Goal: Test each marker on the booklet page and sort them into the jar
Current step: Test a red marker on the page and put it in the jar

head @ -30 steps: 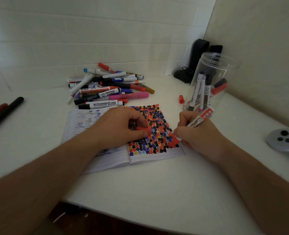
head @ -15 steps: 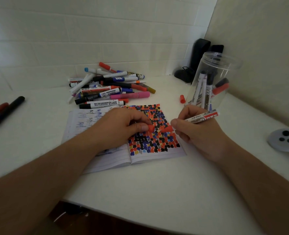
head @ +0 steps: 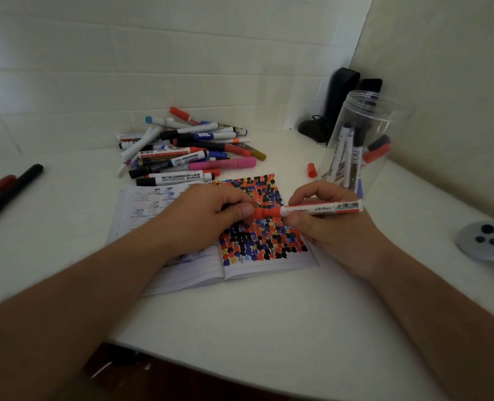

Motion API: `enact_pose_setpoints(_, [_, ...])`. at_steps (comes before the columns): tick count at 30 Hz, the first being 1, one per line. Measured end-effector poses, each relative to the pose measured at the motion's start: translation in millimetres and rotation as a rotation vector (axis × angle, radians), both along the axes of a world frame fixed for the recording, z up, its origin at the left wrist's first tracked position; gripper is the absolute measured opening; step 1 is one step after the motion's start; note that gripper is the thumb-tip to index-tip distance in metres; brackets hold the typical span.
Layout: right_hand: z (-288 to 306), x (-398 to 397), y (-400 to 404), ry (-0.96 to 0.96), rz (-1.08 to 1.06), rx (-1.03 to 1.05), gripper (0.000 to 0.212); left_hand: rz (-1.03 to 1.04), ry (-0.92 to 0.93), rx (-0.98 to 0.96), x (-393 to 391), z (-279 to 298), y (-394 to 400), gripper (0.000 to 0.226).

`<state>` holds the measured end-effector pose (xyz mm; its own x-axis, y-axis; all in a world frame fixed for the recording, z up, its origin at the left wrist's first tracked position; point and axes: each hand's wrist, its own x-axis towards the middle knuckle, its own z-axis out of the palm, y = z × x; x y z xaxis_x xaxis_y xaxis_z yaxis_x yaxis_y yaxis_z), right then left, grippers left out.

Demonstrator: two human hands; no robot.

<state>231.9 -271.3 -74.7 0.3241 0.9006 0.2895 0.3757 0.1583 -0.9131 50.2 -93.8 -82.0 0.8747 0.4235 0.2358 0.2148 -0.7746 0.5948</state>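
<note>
While the white worktop [head: 269,314] filled the corner between tiled walls, the open booklet [head: 199,270] lay flat on it, its right page crowded with red, black, blue and yellow blots. Behind the booklet sat a loose heap of markers [head: 187,151]; to the right stood a clear jar [head: 364,140] holding several upright markers. Above the coloured page, the right hand [head: 326,227] had its grip closed around a white-barrelled red marker [head: 321,209], held level. The left hand [head: 205,215] pinched the marker's red cap [head: 264,213] between thumb and fingers. A loose red cap [head: 311,170] lay beside the jar.
</note>
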Motion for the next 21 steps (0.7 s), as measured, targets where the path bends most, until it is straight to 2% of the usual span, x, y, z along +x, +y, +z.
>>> enact_pose_setpoints(3, [1.0, -1.1, -1.1, -0.025, -0.012, -0.033, 0.027, 0.000, -0.014, -0.007, 0.5, -1.0, 0.8, 0.020])
enact_pose_setpoints(7, [4.5, -0.6, -1.4, 0.265, 0.071, -0.123, 0.042, 0.003, -0.058, -0.036, 0.2, -1.9, 0.3, 0.016])
enact_pose_setpoints(8, [5.1, -0.5, -1.1, 0.284, 0.076, -0.130, 0.043, 0.005, -0.075, -0.044, 0.0, -1.6, -0.1, 0.016])
enact_pose_setpoints(12, [3.9, -2.5, 1.7, 0.080, -0.003, -0.125, 0.038, 0.018, -0.131, -0.068, -0.7, -0.5, -2.0, 0.019])
enact_pose_setpoints(15, [4.9, -7.2, 2.2, 0.035, -0.043, -0.126, 0.040, 0.054, -0.136, -0.045, -1.1, -0.7, -1.9, 0.018])
enact_pose_setpoints(21, [4.1, -8.6, 14.7, -0.024, -0.055, -0.118, 0.041, 0.132, -0.236, 0.188, -2.0, 2.7, -6.5, 0.019])
